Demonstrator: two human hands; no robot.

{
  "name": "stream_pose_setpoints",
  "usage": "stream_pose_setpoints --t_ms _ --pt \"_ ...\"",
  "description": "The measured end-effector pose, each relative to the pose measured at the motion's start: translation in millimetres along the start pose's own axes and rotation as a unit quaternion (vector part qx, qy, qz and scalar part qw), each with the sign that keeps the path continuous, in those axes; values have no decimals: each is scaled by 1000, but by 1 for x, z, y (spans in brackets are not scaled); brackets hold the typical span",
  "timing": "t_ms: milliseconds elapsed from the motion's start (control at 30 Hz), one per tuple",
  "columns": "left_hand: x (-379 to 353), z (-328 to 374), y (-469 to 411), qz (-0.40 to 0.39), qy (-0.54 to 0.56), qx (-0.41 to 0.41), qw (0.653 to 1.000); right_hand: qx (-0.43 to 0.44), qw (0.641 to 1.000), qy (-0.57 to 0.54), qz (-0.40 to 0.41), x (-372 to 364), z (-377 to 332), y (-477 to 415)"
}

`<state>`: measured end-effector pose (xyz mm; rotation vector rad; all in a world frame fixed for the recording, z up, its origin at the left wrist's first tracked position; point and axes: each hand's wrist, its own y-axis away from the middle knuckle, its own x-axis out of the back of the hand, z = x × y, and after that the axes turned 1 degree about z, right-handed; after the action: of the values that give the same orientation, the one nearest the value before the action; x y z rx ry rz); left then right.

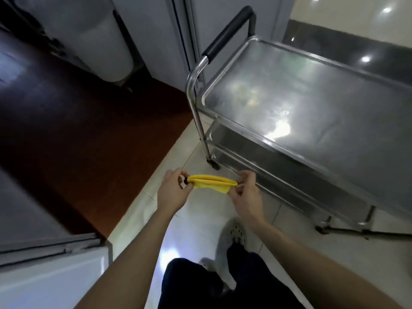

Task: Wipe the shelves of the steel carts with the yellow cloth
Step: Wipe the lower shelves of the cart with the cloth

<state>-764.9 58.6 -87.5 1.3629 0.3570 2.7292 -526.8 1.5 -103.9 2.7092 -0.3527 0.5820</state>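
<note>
A yellow cloth [211, 181] is stretched in a folded strip between my two hands, in the air over the floor. My left hand [172, 192] pinches its left end; my right hand [245, 192] pinches its right end. A steel cart [312, 97] stands to the right and ahead, its top shelf bare and shiny. Two lower shelves [256, 150] show beneath it. The cart's push handle with a black grip [227, 32] is at its far left end. Both hands are apart from the cart, in front of its near-left corner.
A dark red floor mat [89, 130] lies to the left on pale floor tiles [196, 219]. A grey bin [89, 34] stands at the back left. A white appliance or counter edge [51, 264] is at the lower left. My grey shoe [231, 237] is below my hands.
</note>
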Motion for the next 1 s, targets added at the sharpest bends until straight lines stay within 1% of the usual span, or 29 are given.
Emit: stream_pose_setpoints --t_ms 67,200,267,333,400,433,533,633,733,767,833,867,933,967,1000 --pt "-2 -8 -25 -33 22 -15 999 -33 999 5 24 -16 -3 -3" --pt "-2 -31 -76 -125 91 -26 988 -65 995 -3 76 -54 -10 -17" --pt "-2 -46 -102 -147 74 -48 985 -81 991 -8 108 -75 -13 -23" --pt "-5 -59 -130 -156 40 -83 983 -77 986 -6 151 -94 -13 -29" --pt "-11 -70 -155 -152 9 -116 981 -82 982 -10 171 -112 -10 -40" --pt "-15 -74 -166 -156 16 -122 980 -95 980 -14 174 -121 -8 -46" --pt "-36 -89 -186 -171 72 -116 976 -121 974 -26 188 -146 6 -60" --pt "-68 -108 -207 -183 85 -114 973 -137 965 -39 220 -169 35 -80" --pt "-107 -130 -235 -263 109 -98 954 -147 957 -60 242 -189 79 -103" --pt "-121 -137 -243 -293 111 -95 945 -159 955 -65 240 -195 95 -110" --pt "-151 -151 -254 -325 98 -124 932 -204 953 -62 213 -203 131 -126" --pt "-167 -157 -261 -328 93 -144 929 -230 956 -55 176 -205 151 -136" --pt "-202 -164 -276 -336 94 -175 920 -262 963 -26 57 -208 186 -156" --pt "-219 -168 -284 -346 98 -180 916 -259 966 -8 2 -211 203 -167" --pt "-235 -171 -294 -357 103 -181 911 -240 970 14 -34 -215 221 -177"
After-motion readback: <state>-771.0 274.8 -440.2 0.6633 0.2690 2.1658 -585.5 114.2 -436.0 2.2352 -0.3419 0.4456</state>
